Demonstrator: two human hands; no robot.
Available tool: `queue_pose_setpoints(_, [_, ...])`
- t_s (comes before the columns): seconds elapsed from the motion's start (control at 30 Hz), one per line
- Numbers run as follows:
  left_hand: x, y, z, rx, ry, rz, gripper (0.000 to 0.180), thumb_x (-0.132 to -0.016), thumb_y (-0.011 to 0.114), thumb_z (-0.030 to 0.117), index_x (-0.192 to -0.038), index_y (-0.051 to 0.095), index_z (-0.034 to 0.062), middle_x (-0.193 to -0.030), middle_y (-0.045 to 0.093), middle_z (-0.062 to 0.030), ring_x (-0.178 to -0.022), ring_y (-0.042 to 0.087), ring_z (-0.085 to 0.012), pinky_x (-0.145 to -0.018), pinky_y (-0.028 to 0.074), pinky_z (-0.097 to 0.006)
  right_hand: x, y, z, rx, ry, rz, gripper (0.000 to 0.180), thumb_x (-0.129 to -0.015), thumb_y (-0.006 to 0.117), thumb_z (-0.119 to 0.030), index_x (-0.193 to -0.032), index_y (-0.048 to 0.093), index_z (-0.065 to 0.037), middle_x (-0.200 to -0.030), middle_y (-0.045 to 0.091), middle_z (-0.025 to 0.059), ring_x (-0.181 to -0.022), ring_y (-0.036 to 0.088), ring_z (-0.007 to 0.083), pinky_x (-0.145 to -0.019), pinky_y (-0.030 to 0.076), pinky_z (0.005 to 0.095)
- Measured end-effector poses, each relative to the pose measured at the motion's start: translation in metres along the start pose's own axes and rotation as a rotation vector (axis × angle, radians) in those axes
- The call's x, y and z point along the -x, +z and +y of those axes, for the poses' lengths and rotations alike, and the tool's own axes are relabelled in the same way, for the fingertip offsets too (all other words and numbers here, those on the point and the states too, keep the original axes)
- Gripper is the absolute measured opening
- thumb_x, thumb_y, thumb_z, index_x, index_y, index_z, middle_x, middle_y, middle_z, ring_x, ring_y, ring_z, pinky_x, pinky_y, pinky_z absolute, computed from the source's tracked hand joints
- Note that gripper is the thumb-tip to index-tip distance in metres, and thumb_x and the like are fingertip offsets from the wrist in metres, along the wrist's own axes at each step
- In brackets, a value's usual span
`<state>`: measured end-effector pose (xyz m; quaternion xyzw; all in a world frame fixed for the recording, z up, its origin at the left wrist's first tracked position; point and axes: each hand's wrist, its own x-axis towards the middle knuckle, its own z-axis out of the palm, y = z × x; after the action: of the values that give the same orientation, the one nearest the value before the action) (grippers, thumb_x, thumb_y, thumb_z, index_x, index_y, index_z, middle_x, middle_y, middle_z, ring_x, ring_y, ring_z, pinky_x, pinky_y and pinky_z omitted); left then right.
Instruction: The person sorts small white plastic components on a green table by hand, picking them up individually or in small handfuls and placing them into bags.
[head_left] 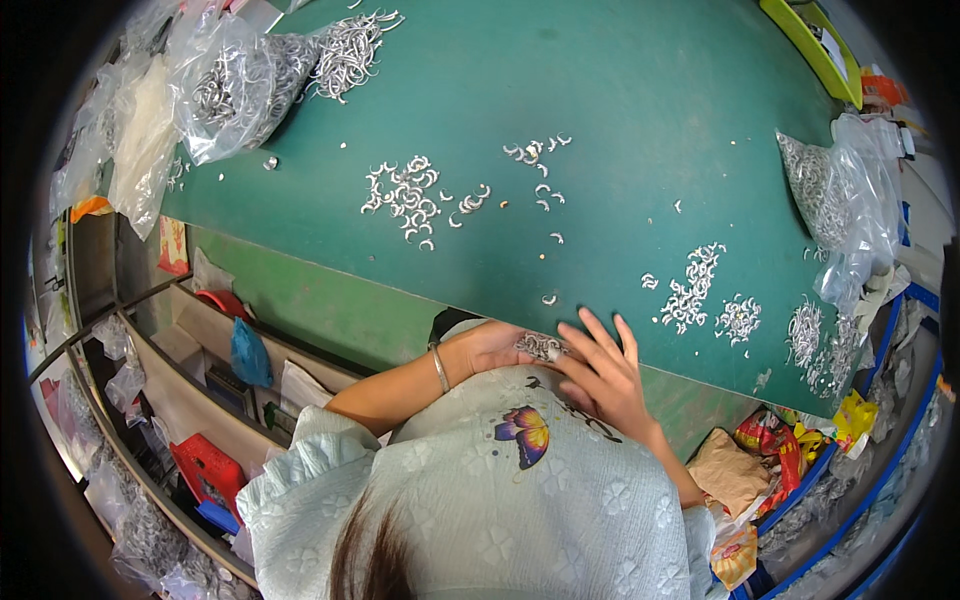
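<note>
I see both hands meeting at the near edge of the green table, close against the body. The left hand is cupped palm-up, fingers curled around a small heap of curved metal clips, apparently as a tray to keep them from spilling over the edge. The right hand lies over it with fingers spread and loose, fingertips touching the heap (whether it pinches a single piece, I cannot tell). A thin bangle circles the left wrist.

Farther out, loose clips lie in scattered clusters: one mid-left, one to the right. Clear plastic bags of the same parts sit far left and far right, within arm's reach.
</note>
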<state>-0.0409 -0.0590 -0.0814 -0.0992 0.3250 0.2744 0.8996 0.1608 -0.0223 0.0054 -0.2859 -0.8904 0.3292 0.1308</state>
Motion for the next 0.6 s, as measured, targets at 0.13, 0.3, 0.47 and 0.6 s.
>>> queue_pose_setpoints(0.13, [0.006, 0.013, 0.006, -0.052, -0.022, 0.156, 0.036, -0.099, 0.049, 0.033, -0.127, 0.050, 0.0104, -0.121, 0.059, -0.0073, -0.102, 0.063, -0.0188, -0.086, 0.055, -0.036, -0.041, 0.002, -0.008, 0.103, 0.069, 0.000, 0.044, -0.076, 0.072, -0.021, -0.114, 0.063, -0.001, -0.133, 0.055, 0.0120, -0.130, 0.045, 0.0341, -0.106, 0.031, 0.0546])
queue_pose_setpoints(0.3, [-0.006, -0.009, -0.004, -0.107, 0.045, 0.137, 0.034, -0.101, 0.045, 0.033, -0.119, 0.053, 0.0052, -0.108, 0.064, -0.0097, -0.094, 0.066, -0.0208, -0.083, 0.058, -0.036, -0.021, 0.009, 0.003, -0.091, -0.148, 0.010, 0.051, -0.076, 0.074, -0.022, -0.119, 0.060, 0.000, -0.134, 0.054, 0.0138, -0.130, 0.046, 0.0351, -0.106, 0.032, 0.0554])
queue_pose_setpoints(0.47, [0.003, 0.001, 0.003, -0.059, 0.039, -0.153, 0.046, -0.101, 0.041, 0.034, -0.108, 0.061, -0.0076, -0.102, 0.068, -0.0217, -0.095, 0.068, -0.0318, -0.086, 0.056, -0.039, -0.101, -0.004, 0.011, 0.168, 0.091, 0.090, 0.072, -0.080, 0.069, -0.030, -0.139, 0.041, 0.000, -0.149, 0.035, 0.0163, -0.140, 0.027, 0.0353, -0.112, 0.020, 0.0555])
queue_pose_setpoints(0.6, [0.002, 0.000, 0.003, -0.088, -0.001, -0.057, 0.045, -0.100, 0.042, 0.033, -0.106, 0.062, -0.0073, -0.102, 0.068, -0.0217, -0.095, 0.068, -0.0321, -0.087, 0.056, -0.039, -0.114, 0.011, 0.017, 0.277, 0.175, 0.017, 0.083, -0.079, 0.068, -0.034, -0.144, 0.030, 0.002, -0.154, 0.025, 0.0165, -0.144, 0.020, 0.0331, -0.114, 0.015, 0.0545])
